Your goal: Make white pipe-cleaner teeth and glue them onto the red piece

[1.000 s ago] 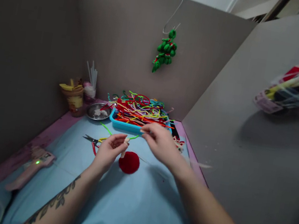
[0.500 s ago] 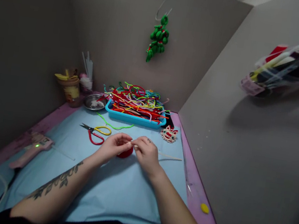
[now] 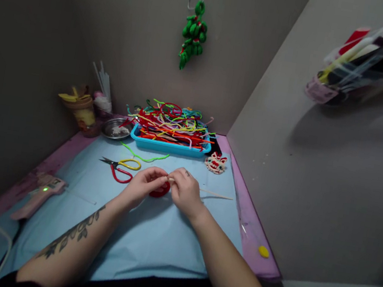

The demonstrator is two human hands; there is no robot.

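Note:
My left hand (image 3: 143, 185) and my right hand (image 3: 184, 191) meet over the blue mat (image 3: 147, 238), fingers pinched together. Between them they hold a thin white pipe cleaner (image 3: 212, 193) whose free end trails to the right across the mat. A round red fuzzy piece (image 3: 160, 190) sits just under the fingertips, partly hidden by both hands. Red-and-yellow scissors (image 3: 120, 168) lie left of my left hand, and a loose green pipe cleaner (image 3: 142, 157) lies beyond them.
A blue tray (image 3: 169, 147) heaped with coloured pipe cleaners stands at the back. Beside it are a metal dish (image 3: 116, 129), a cup (image 3: 81, 114) and a small red-and-white figure (image 3: 215, 163). A glue gun (image 3: 40, 192) lies at the left. A green ornament (image 3: 193, 32) hangs on the wall.
My right hand came back from the tray and joined my left over the red piece, with a white pipe cleaner now between them. The view has tilted down and shifted.

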